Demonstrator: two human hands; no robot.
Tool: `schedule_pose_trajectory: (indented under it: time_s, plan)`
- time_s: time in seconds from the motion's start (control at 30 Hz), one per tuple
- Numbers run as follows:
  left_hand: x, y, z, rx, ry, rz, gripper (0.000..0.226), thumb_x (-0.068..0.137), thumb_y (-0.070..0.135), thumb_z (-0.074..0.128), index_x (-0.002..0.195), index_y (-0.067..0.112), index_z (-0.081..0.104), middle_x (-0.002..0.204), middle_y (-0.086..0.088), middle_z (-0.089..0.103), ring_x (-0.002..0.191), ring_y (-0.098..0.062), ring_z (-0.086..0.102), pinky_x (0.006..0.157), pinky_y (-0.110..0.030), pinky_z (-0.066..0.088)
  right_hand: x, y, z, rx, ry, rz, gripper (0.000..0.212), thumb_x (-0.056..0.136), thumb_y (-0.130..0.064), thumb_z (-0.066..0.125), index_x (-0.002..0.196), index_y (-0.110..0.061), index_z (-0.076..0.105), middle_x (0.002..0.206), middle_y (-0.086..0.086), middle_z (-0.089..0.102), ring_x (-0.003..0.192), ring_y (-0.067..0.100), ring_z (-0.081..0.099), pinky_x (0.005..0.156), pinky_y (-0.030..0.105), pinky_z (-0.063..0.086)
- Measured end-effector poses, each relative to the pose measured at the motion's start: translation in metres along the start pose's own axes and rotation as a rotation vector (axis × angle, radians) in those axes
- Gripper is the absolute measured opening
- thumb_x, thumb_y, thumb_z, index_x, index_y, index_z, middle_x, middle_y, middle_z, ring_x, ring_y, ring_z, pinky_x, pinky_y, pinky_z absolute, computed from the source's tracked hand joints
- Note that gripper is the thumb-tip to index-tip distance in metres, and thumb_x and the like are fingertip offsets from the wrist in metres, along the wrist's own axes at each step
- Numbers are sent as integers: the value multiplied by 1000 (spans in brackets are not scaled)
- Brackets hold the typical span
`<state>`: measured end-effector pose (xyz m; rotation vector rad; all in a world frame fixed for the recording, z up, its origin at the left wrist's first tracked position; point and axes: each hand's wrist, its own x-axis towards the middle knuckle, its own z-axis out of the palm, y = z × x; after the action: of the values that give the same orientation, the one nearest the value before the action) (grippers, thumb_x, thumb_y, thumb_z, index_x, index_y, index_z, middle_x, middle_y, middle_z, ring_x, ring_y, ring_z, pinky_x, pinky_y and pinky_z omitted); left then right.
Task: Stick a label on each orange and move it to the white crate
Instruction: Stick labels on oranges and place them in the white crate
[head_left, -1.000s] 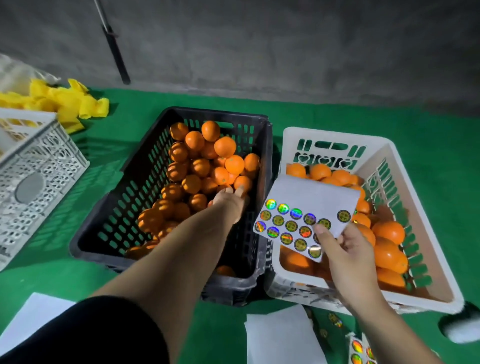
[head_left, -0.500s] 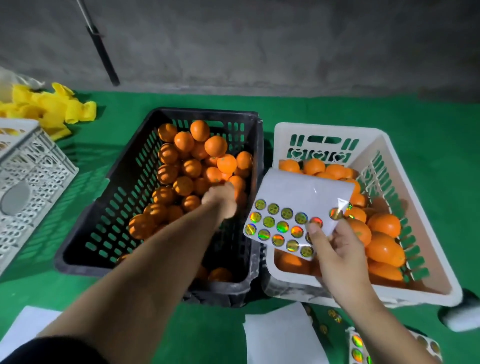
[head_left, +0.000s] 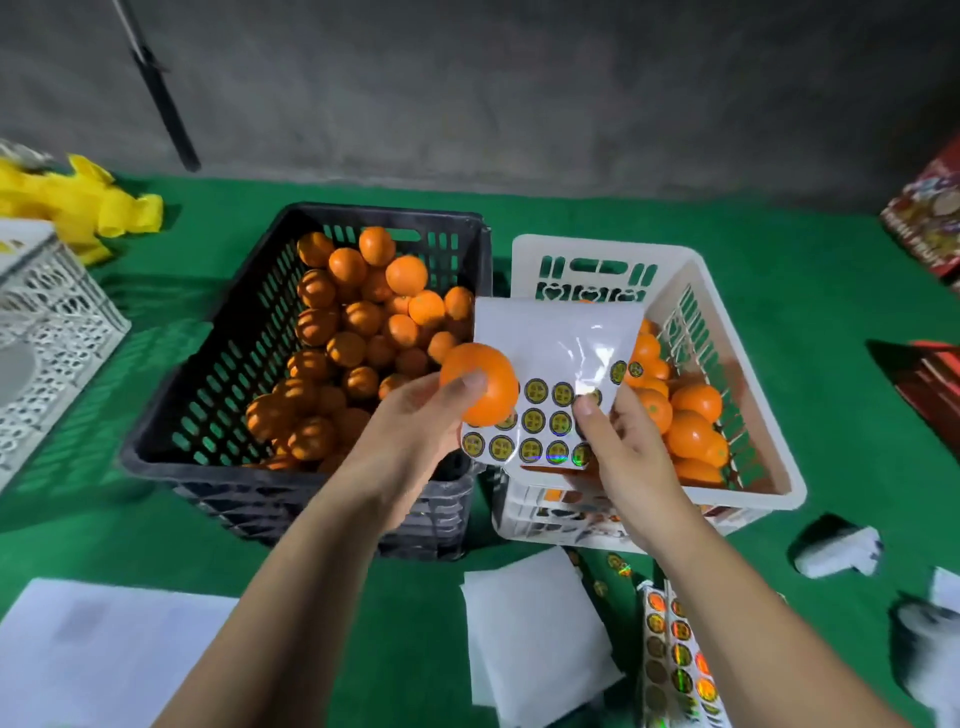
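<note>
**Orange lifted beside the label sheet, between the 2 crates**

Going from left to right, we see first a white lattice crate (head_left: 52, 322) at the left edge of the green worktop (head_left: 810, 291), with crumpled yellow material (head_left: 93, 208) behind it and a white paper sheet (head_left: 104, 654) near the front edge. Next comes the black crate (head_left: 218, 374), holding a heap of oranges (head_left: 353, 332) banked toward its far and right sides.

Above the black crate's right front corner, the left hand (head_left: 415, 421) holds 1 orange (head_left: 485, 384) in the air; its grip is closed around the fruit, thumb across the near face and fingers behind. The orange touches, or overlaps, the left edge of the label sheet (head_left: 550, 374).

The right hand (head_left: 623, 447) pinches that sheet by its lower right part, thumb on the front, over the near left corner of the white crate (head_left: 727, 332). The sheet's upper half is bare backing; round gold labels sit in rows across its lower half. We cannot tell whether the held orange carries a label.

The white crate stands just beside the black one and holds more oranges (head_left: 691, 415) along its right side. In front of it lie blank backing paper (head_left: 530, 629), a few loose stickers (head_left: 618, 566) and further sticker strips (head_left: 675, 660). At the far right are crumpled white scraps (head_left: 836, 551) and red printed boxes (head_left: 930, 223).
</note>
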<state>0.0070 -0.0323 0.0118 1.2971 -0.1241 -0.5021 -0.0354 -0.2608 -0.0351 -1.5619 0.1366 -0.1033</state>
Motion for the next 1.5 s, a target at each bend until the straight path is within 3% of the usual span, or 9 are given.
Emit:
schedule_pose_trajectory:
  time_s: [0.1, 0.23, 0.37, 0.53, 0.8, 1.03, 1.2, 1.37, 1.5]
  plan:
    - [-13, -14, 3, 4, 88, 31, 58, 84, 58, 73, 129, 22, 73, 132, -4, 74, 130, -27, 66, 118, -58, 40, -10, 3, -3, 204, 63, 86, 66, 76, -52, 88, 130, -47, 51, 108, -8, 70, 111, 25, 72, 84, 61, 61]
    - [-24, -27, -1, 39, 137, 85, 58, 79, 70, 78, 126, 36, 75, 130, 2, 75, 127, -20, 67, 116, -57, 43, -27, 2, -9, 132, 203, -95, 29, 83, -27, 74, 105, -35, 58, 76, -11, 55, 77, 8, 57, 85, 36, 50]
    - [-33, -30, -4, 111, 124, 127, 65, 79, 70, 79, 132, 34, 71, 132, 1, 74, 129, -20, 66, 114, -53, 44, -39, -5, -12, -42, 175, -95, 31, 79, -41, 86, 107, -35, 73, 81, -15, 68, 77, -1, 63, 67, 15, 53]
    - [-38, -32, -5, 179, 99, 186, 49, 88, 52, 75, 132, 31, 71, 130, -1, 75, 126, -19, 68, 109, -47, 48, -44, -8, -8, -28, 169, -63, 37, 77, -29, 87, 112, -36, 77, 99, -5, 79, 88, 9, 71, 75, 23, 59]
    - [-41, -35, -6, 164, 84, 203, 54, 83, 54, 76, 132, 33, 71, 128, -1, 75, 124, -22, 69, 110, -49, 50, -47, -15, -7, 181, 217, -7, 26, 90, -13, 76, 113, -24, 81, 71, 1, 41, 74, 19, 45, 82, 35, 48]
    - [-41, -36, -3, 135, 94, 184, 52, 77, 61, 80, 126, 45, 72, 129, 2, 75, 125, -20, 68, 114, -51, 47, -55, -36, -8, 419, 9, 32, 38, 83, -3, 71, 118, -16, 77, 136, 18, 68, 133, 35, 61, 115, 48, 47]
    - [-42, -39, 0, 70, 119, 197, 72, 67, 74, 85, 129, 40, 72, 131, -1, 74, 128, -24, 66, 116, -56, 44, -51, -40, -3, 367, 81, 2, 33, 80, -8, 72, 111, -17, 79, 110, 3, 77, 103, 22, 71, 93, 46, 59]
    - [-48, -42, 4, 46, 87, 249, 83, 72, 67, 87, 139, 21, 66, 132, -11, 72, 127, -32, 67, 111, -55, 48, -51, -37, 1, 378, 178, -9, 36, 87, -16, 69, 121, -5, 72, 123, 17, 75, 119, 42, 68, 103, 67, 48]
    - [-51, -39, 6, 41, 98, 307, 70, 76, 62, 86, 134, 28, 69, 127, -10, 74, 122, -31, 69, 101, -42, 56, -54, -39, -6, 117, 213, -49, 27, 79, -32, 79, 105, -25, 81, 98, 7, 75, 89, 24, 67, 81, 40, 56]
